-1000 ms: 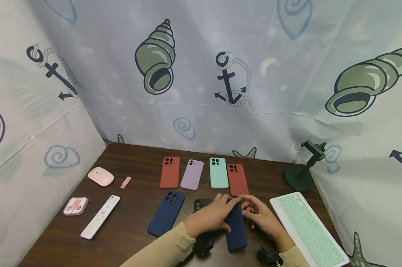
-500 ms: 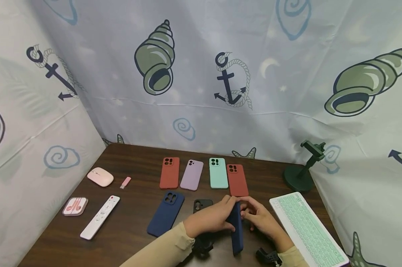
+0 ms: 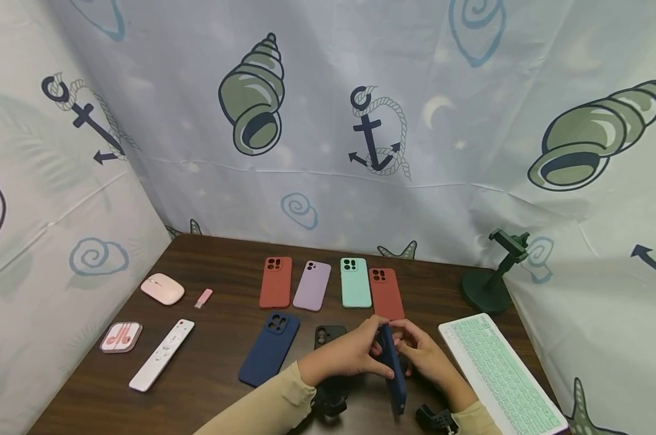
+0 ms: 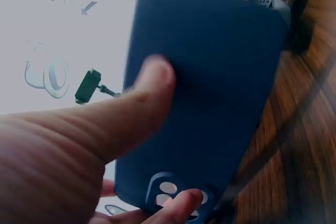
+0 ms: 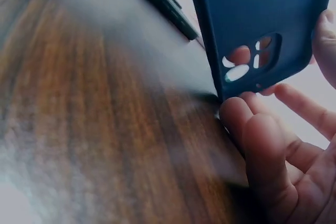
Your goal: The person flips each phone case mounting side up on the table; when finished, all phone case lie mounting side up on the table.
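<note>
A blue phone case point(image 3: 397, 389) stands nearly edge-on above the table between both hands. My left hand point(image 3: 355, 352) grips it; in the left wrist view the thumb point(image 4: 155, 80) presses the back of the case, and a fingertip point(image 4: 184, 203) covers part of the camera cutouts. The right wrist view gives the hollow inner side, with bits of finger showing through the cutouts. My right hand point(image 3: 428, 362) holds the camera end, its curled fingers point(image 5: 236, 114) at that edge. Partly under my left forearm lies a black phone or case point(image 3: 330, 332).
Another blue phone case point(image 3: 269, 349) lies left of the hands. Behind are two red cases point(image 3: 276, 283), a lilac case point(image 3: 312, 286) and a mint case point(image 3: 355, 283). A keyboard point(image 3: 502, 374) and green stand point(image 3: 488, 290) are right; a mouse point(image 3: 162, 289) and remote point(image 3: 162, 355) left.
The blue phone case has turned from showing its broad face to nearly edge-on, and its lower end has swung to the right. My left thumb has moved right along with it.
</note>
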Available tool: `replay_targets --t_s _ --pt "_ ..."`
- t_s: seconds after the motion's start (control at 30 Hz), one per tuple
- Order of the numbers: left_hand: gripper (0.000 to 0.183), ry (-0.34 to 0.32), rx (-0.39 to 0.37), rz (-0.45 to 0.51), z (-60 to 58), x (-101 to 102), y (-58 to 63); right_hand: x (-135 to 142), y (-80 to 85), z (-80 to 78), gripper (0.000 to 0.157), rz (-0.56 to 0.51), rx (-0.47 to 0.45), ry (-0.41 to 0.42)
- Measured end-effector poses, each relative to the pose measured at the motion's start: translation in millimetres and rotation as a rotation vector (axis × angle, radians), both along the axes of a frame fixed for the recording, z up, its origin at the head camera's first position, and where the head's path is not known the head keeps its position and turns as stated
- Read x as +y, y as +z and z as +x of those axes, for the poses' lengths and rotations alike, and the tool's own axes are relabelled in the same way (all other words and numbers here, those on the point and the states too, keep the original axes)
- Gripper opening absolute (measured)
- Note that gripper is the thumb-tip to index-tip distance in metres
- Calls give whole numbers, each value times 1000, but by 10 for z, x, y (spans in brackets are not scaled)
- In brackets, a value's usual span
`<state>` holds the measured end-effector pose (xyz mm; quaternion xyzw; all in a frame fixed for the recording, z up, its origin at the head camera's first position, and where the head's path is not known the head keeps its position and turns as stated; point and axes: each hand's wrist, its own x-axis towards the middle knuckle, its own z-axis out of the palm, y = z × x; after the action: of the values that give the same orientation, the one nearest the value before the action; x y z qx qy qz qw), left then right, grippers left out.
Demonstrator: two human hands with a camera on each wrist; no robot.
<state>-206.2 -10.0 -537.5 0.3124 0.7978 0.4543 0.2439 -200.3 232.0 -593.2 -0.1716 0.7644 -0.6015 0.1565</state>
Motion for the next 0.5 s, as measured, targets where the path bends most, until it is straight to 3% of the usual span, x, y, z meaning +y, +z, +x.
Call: replay_targets --t_s 0.23,0.5 --pt "98 -9 -64 26 12 14 35 -20 1 14 37 13 -3 -21" --pt "106 46 -131 47 10 5 40 -44 -8 7 40 107 -14 -78"
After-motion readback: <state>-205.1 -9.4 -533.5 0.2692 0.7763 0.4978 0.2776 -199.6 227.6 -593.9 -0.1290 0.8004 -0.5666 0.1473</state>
